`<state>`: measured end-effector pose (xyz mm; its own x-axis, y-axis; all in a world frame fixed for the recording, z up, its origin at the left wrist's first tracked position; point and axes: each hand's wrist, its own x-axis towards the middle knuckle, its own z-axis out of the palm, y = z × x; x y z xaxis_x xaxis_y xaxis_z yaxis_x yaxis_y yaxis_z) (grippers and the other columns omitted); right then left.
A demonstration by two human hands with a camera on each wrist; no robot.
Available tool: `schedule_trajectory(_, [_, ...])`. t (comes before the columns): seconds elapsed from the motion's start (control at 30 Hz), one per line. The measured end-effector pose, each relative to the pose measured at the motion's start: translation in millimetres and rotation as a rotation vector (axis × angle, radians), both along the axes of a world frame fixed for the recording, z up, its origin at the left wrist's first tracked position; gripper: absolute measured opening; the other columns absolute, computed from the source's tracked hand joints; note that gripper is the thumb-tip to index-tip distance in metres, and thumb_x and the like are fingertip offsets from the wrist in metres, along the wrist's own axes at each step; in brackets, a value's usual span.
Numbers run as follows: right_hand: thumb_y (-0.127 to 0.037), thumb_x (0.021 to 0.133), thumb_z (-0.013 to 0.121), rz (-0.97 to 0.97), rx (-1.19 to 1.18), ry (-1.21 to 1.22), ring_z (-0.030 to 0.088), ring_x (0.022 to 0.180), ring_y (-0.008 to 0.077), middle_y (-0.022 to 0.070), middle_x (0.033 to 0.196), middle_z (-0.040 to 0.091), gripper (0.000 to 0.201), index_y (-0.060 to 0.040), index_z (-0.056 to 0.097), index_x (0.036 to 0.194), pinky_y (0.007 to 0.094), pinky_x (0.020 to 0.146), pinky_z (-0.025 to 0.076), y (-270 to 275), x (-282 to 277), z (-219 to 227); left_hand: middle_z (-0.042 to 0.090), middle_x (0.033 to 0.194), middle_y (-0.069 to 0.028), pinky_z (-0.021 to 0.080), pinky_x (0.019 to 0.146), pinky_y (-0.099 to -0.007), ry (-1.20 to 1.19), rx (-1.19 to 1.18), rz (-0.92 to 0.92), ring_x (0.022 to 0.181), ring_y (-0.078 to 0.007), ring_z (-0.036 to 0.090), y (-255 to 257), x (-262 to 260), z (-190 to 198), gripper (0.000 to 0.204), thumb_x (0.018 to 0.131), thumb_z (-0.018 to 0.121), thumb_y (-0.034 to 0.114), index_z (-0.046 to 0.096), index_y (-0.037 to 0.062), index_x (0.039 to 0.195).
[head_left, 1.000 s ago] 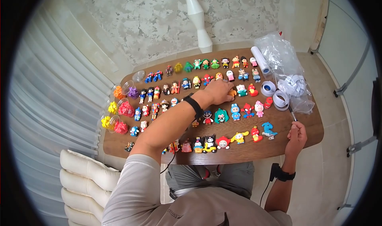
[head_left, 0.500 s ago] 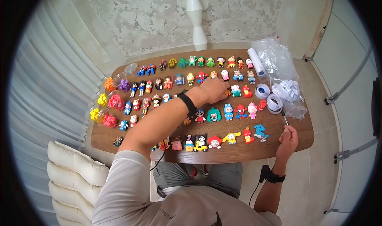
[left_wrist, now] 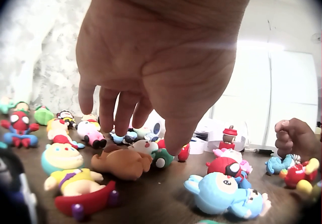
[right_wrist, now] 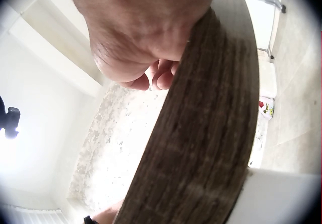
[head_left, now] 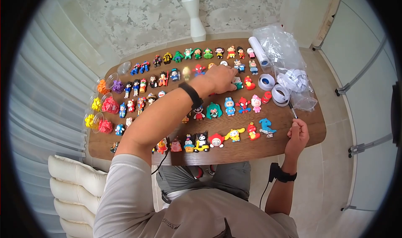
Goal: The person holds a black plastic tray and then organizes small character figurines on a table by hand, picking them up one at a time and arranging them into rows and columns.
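My left hand (head_left: 222,79) reaches across the toy figures on the wooden table (head_left: 268,143). Its fingers extend downward in the left wrist view, with the thumb tip right at a white-and-teal kitty figure (left_wrist: 162,159). Beside the thumb lies an orange-brown figure (left_wrist: 123,163), hidden under the hand in the head view. A skateboarding figure (left_wrist: 78,176) and a light-blue rabbit-like figure (left_wrist: 216,196) lie nearer that camera. My right hand (head_left: 298,131) rests at the table's right front edge, fingers loosely curled. A slim pen (head_left: 292,109) lies just before its fingertips.
Several rows of colourful figures cover the table. Rolls of white tape (head_left: 266,82), a white roll (head_left: 259,51) and clear plastic bags (head_left: 278,45) lie at the right. Transparent cups (head_left: 113,79) with coloured pieces stand at the left. A cream padded chair (head_left: 77,177) is front left.
My left hand has shifted slightly right, from over the orange-brown figure to the white-and-teal kitty figure. The right hand keeps its place at the table edge. The head view has shifted.
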<state>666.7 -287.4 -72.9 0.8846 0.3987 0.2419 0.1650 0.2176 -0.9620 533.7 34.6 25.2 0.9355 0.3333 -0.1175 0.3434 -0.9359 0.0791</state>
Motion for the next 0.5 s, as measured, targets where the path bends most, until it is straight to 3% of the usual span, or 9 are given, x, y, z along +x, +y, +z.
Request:
schedule_trajectory(0.27, [-0.007,0.099,0.059,0.010,0.006,0.002,0.046,0.064,0.0029,-0.0034,0.075,0.054,0.014,0.0019,0.065,0.108,0.0188,0.057,0.038,-1,0,1,0.065,0.123,-0.0183,0.050,0.100,-0.0449,0.017,0.043,-0.014,0.118,-0.0345,0.061,-9,24,-9,0.062,0.088,0.071,0.043,0.056,0.0052,0.134])
schedule_trajectory(0.5, [-0.007,0.098,0.060,0.013,0.005,0.018,0.047,0.064,0.0029,-0.0031,0.076,0.055,0.014,0.0015,0.065,0.108,0.0190,0.058,0.038,-2,-1,2,0.068,0.115,-0.0181,0.050,0.098,-0.0472,0.041,0.003,-0.046,0.116,-0.0346,0.062,-22,50,-14,0.059,0.091,0.068,0.044,0.056,0.0077,0.135])
